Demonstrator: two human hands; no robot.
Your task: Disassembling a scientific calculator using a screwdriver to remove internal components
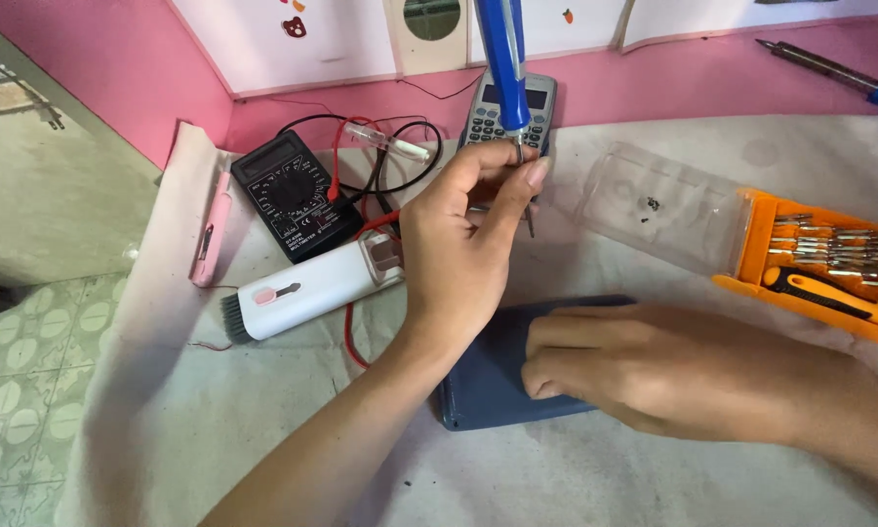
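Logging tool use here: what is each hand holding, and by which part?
The left hand pinches the blue screwdriver at its metal tip end. The right hand holds nothing; it rests on the dark blue device.

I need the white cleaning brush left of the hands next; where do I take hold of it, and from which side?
Grip the white cleaning brush around its plain white middle, coming from above. It lies flat on the cloth, body running left to right, dark bristles at the left end and a grey cap at the right. The left hand and red lead crowd the right end, so probably approach from the left.
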